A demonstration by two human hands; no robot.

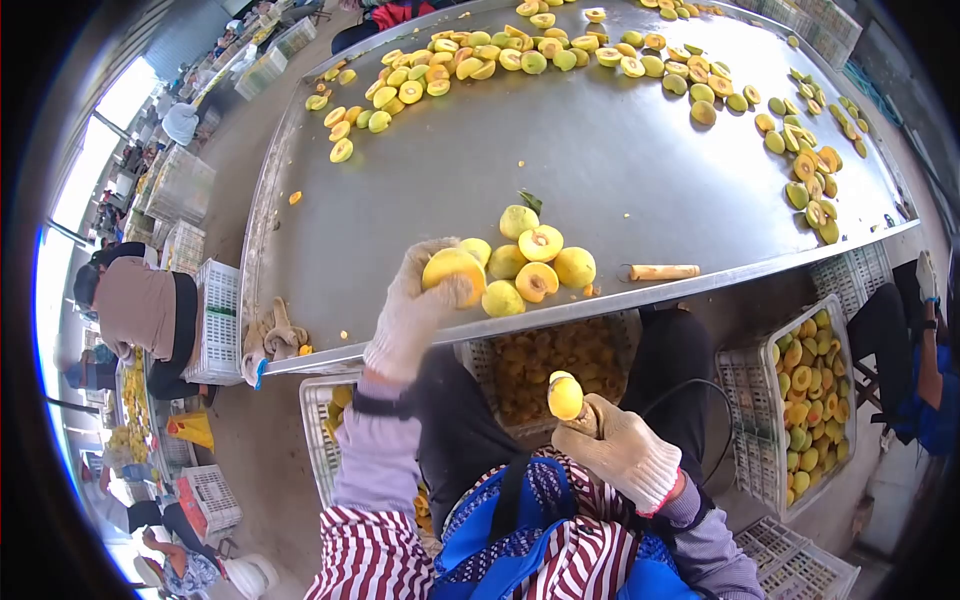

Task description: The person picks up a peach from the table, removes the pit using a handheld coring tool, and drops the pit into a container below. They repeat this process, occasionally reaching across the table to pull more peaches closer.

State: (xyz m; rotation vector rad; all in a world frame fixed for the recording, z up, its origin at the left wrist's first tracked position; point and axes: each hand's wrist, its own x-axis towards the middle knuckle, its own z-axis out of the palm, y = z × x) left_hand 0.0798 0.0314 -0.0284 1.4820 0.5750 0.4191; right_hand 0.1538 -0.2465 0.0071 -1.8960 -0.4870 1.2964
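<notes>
My left hand point(415, 300), in a pale knit glove, grips a yellow peach half point(453, 275) just above the near edge of the metal table point(400, 205). Close beside it lies a small pile of peaches point(507, 262), some of them cut halves with the pit hollow facing up. In front of my lap, my gloved right hand point(625, 455) is closed around a short tool with a brownish handle point(592, 410). A rounded yellow piece of fruit point(565, 397) covers the tool's far end. Right of the pile, a wooden handle point(663, 272) rests near the table edge.
Many peach halves point(470, 60) spread along the table's far and right sides. A crate of peach pieces point(815, 400) stands at the right, and another crate point(555, 370) sits under the table edge. Crumpled gloves point(278, 330) lie on the left corner. Other people point(145, 310) sit at the left.
</notes>
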